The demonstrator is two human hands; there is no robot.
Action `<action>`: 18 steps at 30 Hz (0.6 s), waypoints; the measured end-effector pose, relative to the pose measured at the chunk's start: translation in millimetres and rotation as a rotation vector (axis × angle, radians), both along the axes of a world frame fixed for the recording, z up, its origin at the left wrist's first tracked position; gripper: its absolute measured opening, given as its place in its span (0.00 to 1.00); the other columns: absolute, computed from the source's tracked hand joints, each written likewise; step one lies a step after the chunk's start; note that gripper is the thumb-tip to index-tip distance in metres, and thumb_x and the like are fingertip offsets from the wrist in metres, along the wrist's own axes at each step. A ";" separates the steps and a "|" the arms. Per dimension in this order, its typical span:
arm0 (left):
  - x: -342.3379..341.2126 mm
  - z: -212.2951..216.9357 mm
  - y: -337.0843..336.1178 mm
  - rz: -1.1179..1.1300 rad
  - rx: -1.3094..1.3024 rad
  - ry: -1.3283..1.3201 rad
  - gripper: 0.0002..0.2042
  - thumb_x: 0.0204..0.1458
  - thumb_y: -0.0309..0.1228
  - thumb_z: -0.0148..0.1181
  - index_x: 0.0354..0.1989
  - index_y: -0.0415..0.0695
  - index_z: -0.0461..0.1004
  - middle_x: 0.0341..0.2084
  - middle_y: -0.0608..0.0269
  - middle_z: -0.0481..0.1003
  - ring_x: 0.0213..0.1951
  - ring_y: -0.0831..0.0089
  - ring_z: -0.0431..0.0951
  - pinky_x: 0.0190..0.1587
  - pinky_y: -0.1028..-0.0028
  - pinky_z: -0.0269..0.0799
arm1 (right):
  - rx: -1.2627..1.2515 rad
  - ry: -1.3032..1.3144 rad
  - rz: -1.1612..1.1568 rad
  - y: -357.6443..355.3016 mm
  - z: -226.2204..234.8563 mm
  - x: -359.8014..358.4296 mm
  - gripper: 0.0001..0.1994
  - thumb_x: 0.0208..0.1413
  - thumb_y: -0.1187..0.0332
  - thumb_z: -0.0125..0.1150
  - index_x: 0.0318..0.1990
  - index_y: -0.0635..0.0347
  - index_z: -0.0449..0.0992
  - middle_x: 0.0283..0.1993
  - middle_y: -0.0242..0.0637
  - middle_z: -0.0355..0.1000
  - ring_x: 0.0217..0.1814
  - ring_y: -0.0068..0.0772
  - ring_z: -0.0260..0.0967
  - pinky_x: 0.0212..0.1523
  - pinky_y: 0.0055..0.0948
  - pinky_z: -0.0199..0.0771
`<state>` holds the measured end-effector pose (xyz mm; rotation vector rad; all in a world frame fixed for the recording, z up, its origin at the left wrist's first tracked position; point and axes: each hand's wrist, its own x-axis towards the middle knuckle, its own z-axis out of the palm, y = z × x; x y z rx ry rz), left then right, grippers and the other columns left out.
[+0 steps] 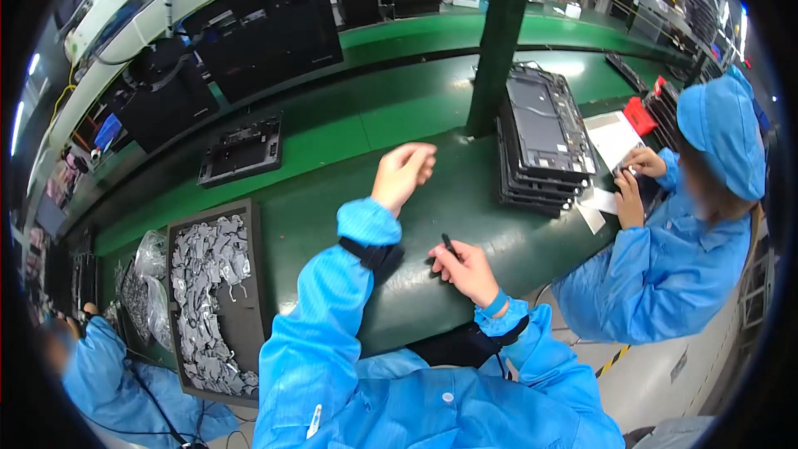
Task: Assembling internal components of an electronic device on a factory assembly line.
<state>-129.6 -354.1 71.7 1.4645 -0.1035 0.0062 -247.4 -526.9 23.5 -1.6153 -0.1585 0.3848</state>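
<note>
My left hand (402, 176) is raised over the green workbench (324, 224), its fingers curled in; whether anything is inside them is hidden. Nearer to me, my right hand (469, 274) grips a slim black pen-shaped tool (449, 244), which points up and away. Both hands are apart from other things. Right of them stands a stack of black device frames (544, 129) with exposed electronics. To the left lies a dark tray (256, 258) holding many small grey parts (204, 299) in clear wrapping.
Left of centre, a single black device housing (241, 150) lies on the bench. A dark green post (497, 50) rises behind the stack. At right, a co-worker in blue (665, 241) handles a small part near white sheets and a red container (639, 116). Another person (116, 378) sits at lower left.
</note>
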 end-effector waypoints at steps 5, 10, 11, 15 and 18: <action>-39.0 -52.3 42.6 -0.093 -0.492 0.261 0.35 0.64 0.59 0.27 0.55 0.39 0.69 0.45 0.55 0.76 0.45 0.65 0.77 0.43 0.69 0.74 | 0.321 0.229 0.162 51.1 33.1 57.5 0.25 0.67 0.49 0.42 0.40 0.62 0.77 0.31 0.33 0.75 0.30 0.21 0.69 0.32 0.21 0.68; -32.2 -49.9 7.1 -0.070 -0.443 0.159 0.32 0.64 0.59 0.26 0.51 0.45 0.69 0.43 0.57 0.75 0.48 0.68 0.74 0.50 0.67 0.72 | -0.158 -0.295 -0.009 68.8 -27.7 113.2 0.22 0.65 0.51 0.46 0.49 0.62 0.75 0.43 0.45 0.76 0.45 0.43 0.75 0.47 0.37 0.74; -30.6 -55.5 2.8 -0.050 -0.488 0.112 0.27 0.65 0.54 0.32 0.48 0.44 0.70 0.42 0.60 0.76 0.47 0.67 0.74 0.51 0.68 0.72 | -0.183 -0.265 0.023 66.7 -23.3 113.2 0.21 0.65 0.53 0.46 0.50 0.61 0.75 0.44 0.48 0.76 0.48 0.42 0.75 0.47 0.35 0.74; -31.7 -103.8 15.6 -0.030 -0.620 0.246 0.12 0.64 0.40 0.50 0.45 0.47 0.74 0.41 0.67 0.76 0.42 0.74 0.74 0.46 0.73 0.70 | -0.266 -0.500 -0.034 69.7 -7.8 89.8 0.15 0.62 0.60 0.49 0.33 0.65 0.70 0.27 0.45 0.76 0.28 0.42 0.77 0.29 0.38 0.77; -45.4 -118.4 40.1 0.057 -0.634 0.398 0.21 0.62 0.41 0.53 0.59 0.44 0.68 0.53 0.59 0.73 0.54 0.68 0.72 0.58 0.67 0.67 | -1.005 -1.264 0.302 87.3 -38.5 95.2 0.12 0.56 0.67 0.51 0.37 0.69 0.73 0.33 0.53 0.75 0.34 0.48 0.76 0.32 0.43 0.79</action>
